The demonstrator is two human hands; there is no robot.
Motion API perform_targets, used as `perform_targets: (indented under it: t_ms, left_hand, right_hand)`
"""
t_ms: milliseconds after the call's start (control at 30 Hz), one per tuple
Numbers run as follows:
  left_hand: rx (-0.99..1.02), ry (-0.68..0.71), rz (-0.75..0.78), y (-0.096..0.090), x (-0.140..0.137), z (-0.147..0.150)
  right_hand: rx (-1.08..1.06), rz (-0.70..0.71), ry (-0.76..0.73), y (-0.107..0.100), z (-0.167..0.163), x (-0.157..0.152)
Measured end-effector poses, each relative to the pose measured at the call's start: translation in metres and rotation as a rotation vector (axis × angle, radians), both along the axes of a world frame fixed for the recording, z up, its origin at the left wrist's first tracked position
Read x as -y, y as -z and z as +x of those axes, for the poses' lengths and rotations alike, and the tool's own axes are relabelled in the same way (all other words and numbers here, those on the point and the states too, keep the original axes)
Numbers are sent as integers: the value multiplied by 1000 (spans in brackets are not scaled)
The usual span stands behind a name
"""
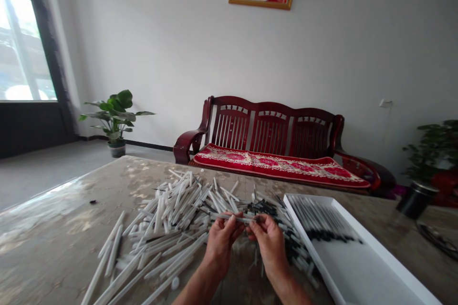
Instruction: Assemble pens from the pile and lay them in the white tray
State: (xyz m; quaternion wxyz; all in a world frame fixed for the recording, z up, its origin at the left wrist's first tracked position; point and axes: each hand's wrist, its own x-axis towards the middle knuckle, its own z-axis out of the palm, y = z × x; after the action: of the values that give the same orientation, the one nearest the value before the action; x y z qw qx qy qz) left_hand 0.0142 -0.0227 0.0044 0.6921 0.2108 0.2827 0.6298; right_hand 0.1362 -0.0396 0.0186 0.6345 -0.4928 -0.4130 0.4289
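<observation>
My left hand [219, 244] and my right hand [271, 243] meet above the middle of the table. Between them they hold a slim, pale pen [245, 220] level. The left fingers pinch its barrel, while the right thumb and fingers close round its dark right end, mostly hiding it. Many loose white pen barrels [168, 209] are heaped to the left of and beyond my hands. Black pen parts [266, 207] lie in a pile behind my right hand. Right of that hand is a shallow white box [358, 271] with a row of pens [320, 217], black ends towards me.
A patterned cloth covers the table [57, 248], with a small dark piece [93, 201] on its left part. Beyond stands a red wooden bench [270, 128]. A black container [417, 200] and a dark cable [438, 243] are on the right. A potted plant [116, 114] stands back left.
</observation>
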Motion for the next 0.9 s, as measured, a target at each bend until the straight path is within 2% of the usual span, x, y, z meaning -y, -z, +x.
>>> perform_targets:
  t_ms: [233,367,433,533,600,667,767,900]
  left_hand:
    - [-160,-124,181,-2,6,5]
    - [-177,-122,224,-5,8,6]
    - [-164,-87,207,-6,8,7]
    - [-162,-35,180,-5,9,9]
    - [-178,-29,181,-4,10,10]
    - [-196,2,183,-3,9,9]
    - [-236,35,153,-4,7,4]
    - [-354,-89,91,-7,1,-5]
  right_hand:
    - [-231,-121,71,0,-4,3]
    - [-399,-207,49,-6,-5,4]
    - [-465,-150,7,-9,-7,6]
    - [-468,-35,-132,-11,-15,10]
    - [-461,-31,-171,-9,-20,12]
    - [-463,-70,-136,-7,-19,11]
    - [-447,-128,-79,-9,-4,1]
    - [-349,-91,18,-28,50,-24]
